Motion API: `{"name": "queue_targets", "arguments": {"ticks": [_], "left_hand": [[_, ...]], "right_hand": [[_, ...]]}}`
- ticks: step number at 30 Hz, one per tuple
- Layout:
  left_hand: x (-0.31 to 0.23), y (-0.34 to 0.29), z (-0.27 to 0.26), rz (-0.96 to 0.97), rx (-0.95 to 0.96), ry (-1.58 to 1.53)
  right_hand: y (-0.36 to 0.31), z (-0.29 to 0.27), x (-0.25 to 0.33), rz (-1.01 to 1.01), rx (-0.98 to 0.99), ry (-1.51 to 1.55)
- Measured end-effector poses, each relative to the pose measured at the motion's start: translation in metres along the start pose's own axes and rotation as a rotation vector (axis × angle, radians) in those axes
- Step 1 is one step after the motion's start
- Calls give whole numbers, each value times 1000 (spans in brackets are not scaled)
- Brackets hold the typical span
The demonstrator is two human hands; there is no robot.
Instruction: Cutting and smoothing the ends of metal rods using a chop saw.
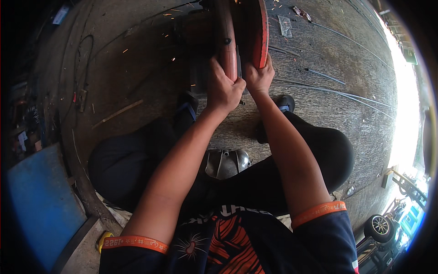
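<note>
Both my arms reach forward to a red machine with sparks flying around it. My left hand (224, 90) is closed, fingers bent, at the lower end of a rounded faded-red guard (226, 41). Beside it, my right hand (260, 78) is closed just under a second guard with a bright red edge (262, 39). A thin dark strip (238, 64) shows between my hands. Whatever my fingers grip is mostly hidden behind them and the guards. Between my legs lies a rounded, shiny metal cover (227, 164).
Long thin metal rods (337, 91) and a short rod (325, 76) lie on the rough floor at right, with a clear plastic bag (285, 26) farther up. A wooden stick (117, 114) and a blue panel (43, 205) are at left. A vehicle wheel (379, 227) shows lower right.
</note>
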State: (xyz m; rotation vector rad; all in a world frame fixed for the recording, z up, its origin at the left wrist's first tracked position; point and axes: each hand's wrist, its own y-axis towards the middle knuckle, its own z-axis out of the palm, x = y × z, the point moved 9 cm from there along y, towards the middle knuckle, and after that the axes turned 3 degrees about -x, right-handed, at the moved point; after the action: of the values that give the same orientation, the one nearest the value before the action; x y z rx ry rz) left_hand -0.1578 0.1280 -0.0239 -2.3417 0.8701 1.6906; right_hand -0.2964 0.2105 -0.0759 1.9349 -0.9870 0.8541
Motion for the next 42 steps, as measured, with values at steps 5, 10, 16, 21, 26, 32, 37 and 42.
{"name": "queue_targets", "arguments": {"ticks": [5, 10, 16, 21, 26, 32, 37, 42], "left_hand": [[-1, -1, -1, -5, -9, -11], [-2, -1, -1, 8, -14, 1], [-3, -1, -2, 42, -25, 16], [0, -1, -1, 20, -17, 3], [-3, 0, -1, 26, -6, 7], [-8, -1, -3, 24, -8, -27], [-10, 0, -3, 45, -15, -12], [-7, -1, -3, 35, -20, -36]], "right_hand": [[-1, 0, 0, -16, -4, 5], [0, 1, -1, -19, 2, 3], [0, 1, -1, -11, 5, 24], [0, 1, -1, -29, -1, 12], [0, 3, -4, -12, 16, 19], [0, 2, 0, -54, -6, -19], [0, 1, 1, -50, -11, 17], [0, 2, 1, -48, -9, -5]]}}
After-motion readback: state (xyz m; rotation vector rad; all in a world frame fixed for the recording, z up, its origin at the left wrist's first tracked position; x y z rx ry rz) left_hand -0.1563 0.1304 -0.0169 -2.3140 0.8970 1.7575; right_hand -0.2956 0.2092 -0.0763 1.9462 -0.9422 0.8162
